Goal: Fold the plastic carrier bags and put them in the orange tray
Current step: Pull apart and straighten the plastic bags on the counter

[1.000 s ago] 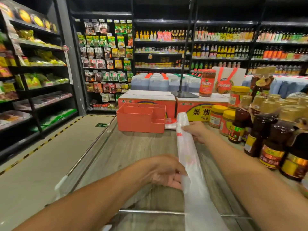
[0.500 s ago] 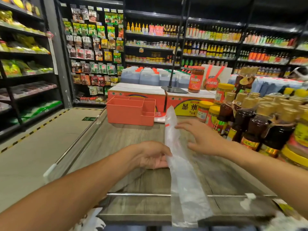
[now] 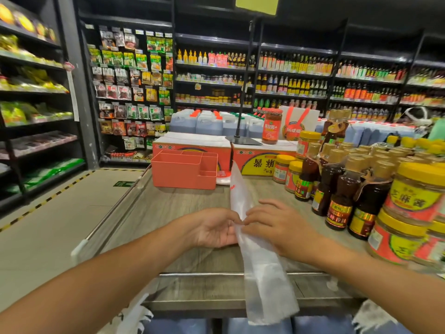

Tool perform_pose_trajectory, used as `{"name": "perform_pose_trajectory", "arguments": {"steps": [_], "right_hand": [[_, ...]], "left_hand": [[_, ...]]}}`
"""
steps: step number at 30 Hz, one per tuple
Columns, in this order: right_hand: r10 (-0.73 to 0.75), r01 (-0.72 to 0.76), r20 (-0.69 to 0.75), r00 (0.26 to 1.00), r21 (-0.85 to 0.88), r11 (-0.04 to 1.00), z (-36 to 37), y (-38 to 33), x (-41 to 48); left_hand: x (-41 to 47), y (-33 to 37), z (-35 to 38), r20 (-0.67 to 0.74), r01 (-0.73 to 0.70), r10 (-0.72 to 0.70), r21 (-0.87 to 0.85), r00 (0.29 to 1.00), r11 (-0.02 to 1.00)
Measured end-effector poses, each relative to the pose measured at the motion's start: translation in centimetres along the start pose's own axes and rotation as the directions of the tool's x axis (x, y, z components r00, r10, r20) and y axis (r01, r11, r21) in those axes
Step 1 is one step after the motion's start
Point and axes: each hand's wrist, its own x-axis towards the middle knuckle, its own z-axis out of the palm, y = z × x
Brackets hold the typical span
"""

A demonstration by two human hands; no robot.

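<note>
Supermarket shelving (image 3: 289,75) packed with sauces and snack packets is seen behind a wood-grain counter (image 3: 173,213). Along the middle of that counter 1 plastic carrier bag (image 3: 262,268) is laid out as a long narrow strip, its far tip close to the orange tray (image 3: 178,177) and its near end hanging over the front edge. From that shape, the lengthwise folding is judged done and the short folds not yet begun.

The strip's left edge appears to be taken between the thumb and curled fingers of the left hand (image 3: 214,229). The right hand (image 3: 277,225) is laid over the strip with its fingers spread and fairly straight, pressing the plastic to the wood. The fingertips of the 2 hands meet at 1 spot, which is read as fixing a crease line: the slippery film is pinned by 1 hand so that it can be lifted and turned by the other without sliding.

The tray is stood at the far end against printed cartons (image 3: 260,162), within reach once the bag is compact; its inside is largely hidden from this angle. Dark bottles (image 3: 342,196) and yellow-lidded jars (image 3: 419,194) are crowded along the right side, near the right forearm, so a wide sweep could knock them. White plastic (image 3: 134,314) is glimpsed below the near edge; whether it is more bags cannot be told.
</note>
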Motion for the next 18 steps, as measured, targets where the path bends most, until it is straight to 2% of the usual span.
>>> {"name": "perform_pose_trajectory", "arguments": {"steps": [3,4,5,6,7,8,10,12,14,18], "right_hand": [[0.032,-0.031,-0.018,0.999,0.038,0.999,0.1,-0.1,-0.4],[0.041,-0.041,0.003,0.999,0.045,0.998,0.1,-0.1,-0.6],[0.052,-0.054,0.035,0.998,0.054,0.997,0.2,-0.2,-0.8],[0.067,-0.072,0.072,0.995,0.070,0.995,0.1,-0.2,-1.0],[0.084,-0.095,0.113,0.990,0.091,0.991,0.0,-0.3,-1.1],[0.101,-0.119,0.155,0.983,0.114,0.986,-0.1,-0.4,-1.3],[0.113,-0.153,0.232,0.966,0.160,0.975,-0.2,-0.4,-1.5],[0.097,-0.160,0.291,0.952,0.203,0.966,-0.1,-0.4,-1.8],[0.079,-0.162,0.331,0.940,0.231,0.959,0.1,-0.4,-2.0],[0.063,-0.146,0.329,0.942,0.233,0.961,-0.3,-0.5,-2.2]], "left_hand": [[-0.8,0.0,0.5,-0.034,-0.054,0.058,0.105,0.998,0.993],[-1.0,-0.1,0.8,-0.082,-0.129,0.151,0.226,0.985,0.965],[-1.2,-0.2,1.0,-0.131,-0.193,0.271,0.425,0.954,0.885],[-1.3,-0.3,1.1,-0.163,-0.213,0.407,0.650,0.899,0.729],[-1.2,-0.3,0.9,-0.128,-0.196,0.522,0.831,0.843,0.520],[-0.8,-0.2,0.4,-0.040,-0.173,0.568,0.933,0.822,0.316],[0.4,-0.1,-0.3,0.123,-0.157,0.502,0.987,0.856,0.026],[1.4,-0.3,-0.4,0.208,-0.153,0.380,0.973,0.901,-0.171],[2.0,-0.5,0.1,0.234,-0.161,0.298,0.955,0.926,-0.249],[2.8,-1.3,-0.1,0.257,-0.200,0.278,0.955,0.926,-0.217]]}}
